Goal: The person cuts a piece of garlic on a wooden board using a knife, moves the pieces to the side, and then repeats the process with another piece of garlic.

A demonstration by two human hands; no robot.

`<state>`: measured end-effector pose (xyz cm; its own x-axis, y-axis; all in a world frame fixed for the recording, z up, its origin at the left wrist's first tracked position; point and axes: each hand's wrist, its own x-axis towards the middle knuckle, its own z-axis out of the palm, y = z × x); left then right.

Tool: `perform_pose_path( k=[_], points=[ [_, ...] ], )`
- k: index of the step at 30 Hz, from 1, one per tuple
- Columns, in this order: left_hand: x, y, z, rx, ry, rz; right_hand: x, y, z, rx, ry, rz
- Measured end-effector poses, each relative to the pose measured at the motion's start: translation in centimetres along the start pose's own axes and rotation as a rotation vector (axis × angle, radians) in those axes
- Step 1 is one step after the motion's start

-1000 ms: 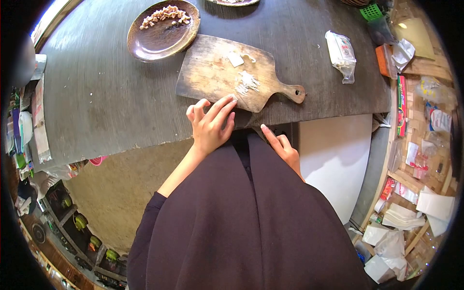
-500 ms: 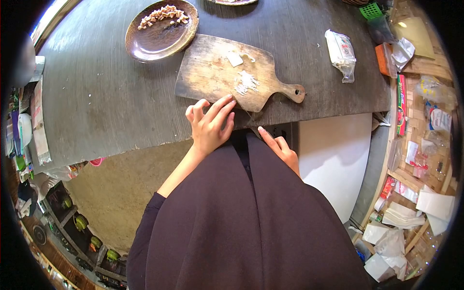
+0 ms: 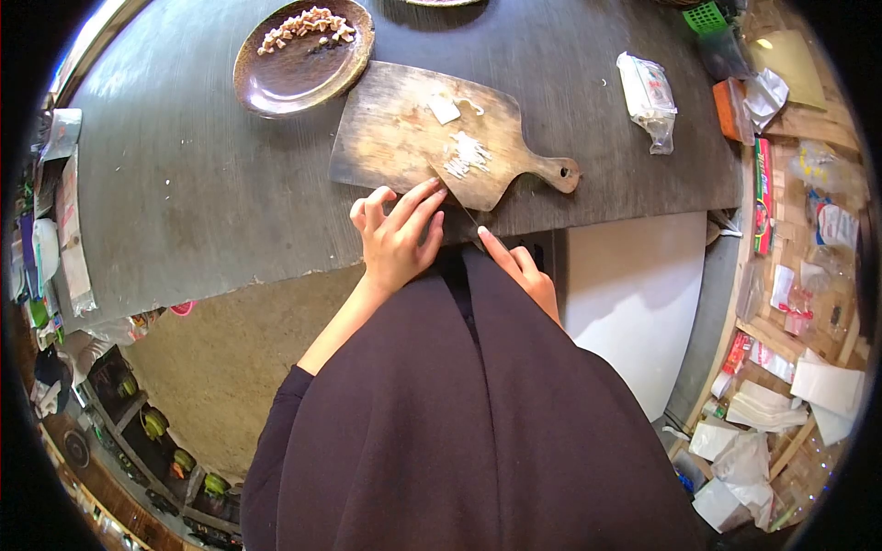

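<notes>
Wooden cutting board (image 3: 404,138) bearing white chopped bits (image 3: 467,154) lies by the worktop's (image 3: 184,184) near edge, no cut under way, where the left hand (image 3: 397,241) rests with fingers released against it and the right hand (image 3: 522,275) sits just beside, its grip impossible to tell.

A brown plate (image 3: 294,78) of chopped pieces (image 3: 308,26) sits at eleven o'clock on the dark table (image 3: 202,184), with a clear plastic packet (image 3: 649,101) at two o'clock.
</notes>
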<state>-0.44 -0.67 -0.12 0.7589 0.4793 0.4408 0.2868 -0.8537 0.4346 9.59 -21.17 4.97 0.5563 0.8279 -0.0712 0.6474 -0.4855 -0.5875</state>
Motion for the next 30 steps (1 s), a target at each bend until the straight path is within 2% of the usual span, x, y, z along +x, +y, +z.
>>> perform_pose_path(
  k=[6, 9, 11, 15, 17, 24, 30],
  points=[
    [0.0, 0.2, -0.1, -0.007, 0.002, -0.019, -1.1, 0.5, -0.1, -0.038, 0.024, -0.03],
    [0.0, 0.2, -0.1, -0.008, 0.01, -0.014, -1.4, 0.7, -0.8, -0.07, -0.004, 0.03],
    [0.1, 0.1, -0.1, -0.012, 0.012, -0.011, -1.5, 1.7, -0.2, -0.149, 0.043, -0.032],
    [0.2, 0.2, -0.1, -0.007, 0.014, -0.011, -1.3, 1.4, -0.5, -0.133, 0.082, -0.06],
    [0.1, 0.1, -0.1, -0.005, 0.013, -0.005, -1.0, 0.0, -1.6, -0.042, 0.038, 0.015],
    [0.1, 0.1, 0.0, -0.006, 0.012, -0.007, -1.4, 0.4, -1.0, -0.061, -0.008, -0.032],
    [0.1, 0.1, 0.0, -0.006, 0.011, -0.01, -1.1, -0.3, -1.6, -0.035, -0.024, 0.031]
  ],
)
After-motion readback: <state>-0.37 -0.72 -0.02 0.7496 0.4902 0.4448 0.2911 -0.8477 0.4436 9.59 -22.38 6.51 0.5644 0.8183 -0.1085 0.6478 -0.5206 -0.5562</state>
